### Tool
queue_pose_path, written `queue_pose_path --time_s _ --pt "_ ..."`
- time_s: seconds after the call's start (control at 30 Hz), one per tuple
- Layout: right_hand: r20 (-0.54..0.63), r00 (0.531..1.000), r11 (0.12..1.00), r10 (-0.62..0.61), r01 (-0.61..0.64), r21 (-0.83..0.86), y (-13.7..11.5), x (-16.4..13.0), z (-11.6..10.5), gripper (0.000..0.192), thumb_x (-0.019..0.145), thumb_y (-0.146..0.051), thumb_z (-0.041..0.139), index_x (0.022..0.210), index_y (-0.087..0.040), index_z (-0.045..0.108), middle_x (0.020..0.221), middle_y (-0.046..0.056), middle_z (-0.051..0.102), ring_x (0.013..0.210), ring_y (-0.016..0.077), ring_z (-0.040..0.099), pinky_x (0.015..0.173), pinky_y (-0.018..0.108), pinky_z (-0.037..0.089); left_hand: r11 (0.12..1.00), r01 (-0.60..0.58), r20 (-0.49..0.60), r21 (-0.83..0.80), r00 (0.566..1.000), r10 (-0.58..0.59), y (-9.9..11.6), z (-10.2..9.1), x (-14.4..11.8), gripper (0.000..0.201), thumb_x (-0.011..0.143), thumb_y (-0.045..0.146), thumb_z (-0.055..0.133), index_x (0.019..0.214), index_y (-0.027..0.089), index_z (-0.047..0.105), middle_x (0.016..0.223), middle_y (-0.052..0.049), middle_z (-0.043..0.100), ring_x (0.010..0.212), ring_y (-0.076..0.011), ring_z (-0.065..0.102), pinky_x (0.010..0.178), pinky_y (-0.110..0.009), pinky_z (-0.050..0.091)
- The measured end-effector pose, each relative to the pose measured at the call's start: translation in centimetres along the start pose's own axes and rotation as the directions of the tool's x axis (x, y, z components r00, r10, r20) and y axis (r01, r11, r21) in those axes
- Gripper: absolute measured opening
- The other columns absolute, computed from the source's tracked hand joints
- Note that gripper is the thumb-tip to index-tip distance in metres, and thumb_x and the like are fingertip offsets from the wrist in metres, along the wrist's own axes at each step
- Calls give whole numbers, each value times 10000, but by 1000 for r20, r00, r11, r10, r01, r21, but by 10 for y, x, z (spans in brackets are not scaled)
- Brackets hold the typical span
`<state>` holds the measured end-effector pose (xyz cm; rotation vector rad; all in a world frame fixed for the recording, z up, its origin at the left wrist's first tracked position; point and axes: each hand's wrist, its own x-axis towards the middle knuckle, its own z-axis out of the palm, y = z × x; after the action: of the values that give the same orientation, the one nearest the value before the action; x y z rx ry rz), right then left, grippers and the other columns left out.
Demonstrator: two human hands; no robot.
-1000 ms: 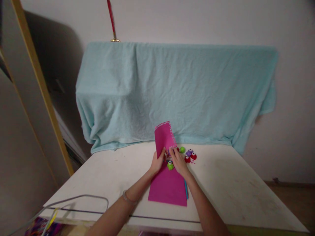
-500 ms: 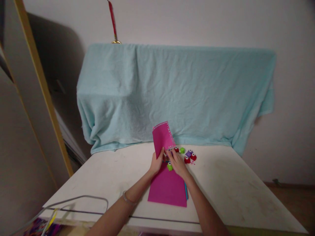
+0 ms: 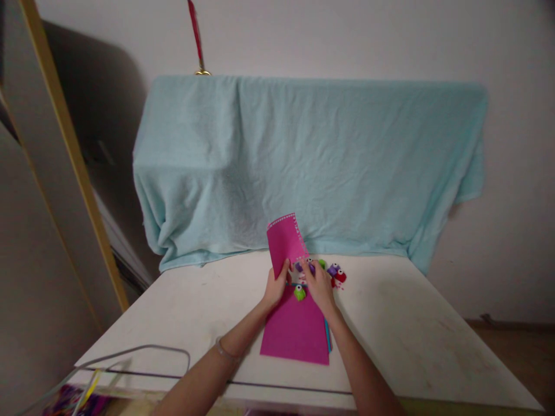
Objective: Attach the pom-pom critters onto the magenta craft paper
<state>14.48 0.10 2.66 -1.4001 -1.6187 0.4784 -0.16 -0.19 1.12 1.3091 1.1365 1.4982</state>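
Observation:
My left hand is closed on a pink paper sheet, raised and curled, with small punched holes along its top and right edges. At the sheet's lower right edge, my right hand is closed around a small purple craft punch, partly hidden by the fingers. Below the hands lies a flat stack of coloured paper, with a pink sheet on top. A green punch with a white eye rests on that sheet.
Right of my right hand sit a red punch, a purple punch and tiny pink paper bits. Behind the white table hangs a light blue cloth. A grey metal bar crosses the table's left front corner.
My right hand has shifted slightly right, and its fingers now close around the purple punch near the sheet's edge. The left hand and sheet stay almost still.

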Motion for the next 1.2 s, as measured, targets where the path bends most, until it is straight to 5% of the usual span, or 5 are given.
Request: queue_pose_path --time_s 0.37,0.57,0.8,1.2 --pt "-16 990 848 139 -110 519 -2 5 -3 434 721 -620 740 843 -208 678 758 52 711 698 222 646 603 310 499 1000 10 -3 22 1000 -10 12 2 -5 543 913 695 463 782 185 599 513 48 488 516 -129 494 619 -259 407" --pt "186 955 505 232 -282 816 -7 10 -3 352 720 -499 791 861 -192 690 836 31 717 708 191 673 695 326 545 997 70 -29 42 997 -69 16 3 -5 598 860 759 472 734 189 602 513 39 494 526 -138 494 633 -274 412" --pt "312 931 189 189 -346 919 -7 11 -5 251 744 -366 811 887 -203 684 988 74 756 1036 258 717 958 412 539 996 75 -26 50 997 -73 19 3 -7 596 876 747 448 714 192 591 516 32 497 543 -145 496 633 -277 410" --pt "305 944 189 130 -325 927 -9 13 -7 227 811 -422 723 914 -226 671 1114 117 741 1216 290 637 976 479 531 999 32 -40 43 999 -31 4 5 -3 572 854 723 540 715 174 615 539 25 527 529 -131 493 614 -265 407"
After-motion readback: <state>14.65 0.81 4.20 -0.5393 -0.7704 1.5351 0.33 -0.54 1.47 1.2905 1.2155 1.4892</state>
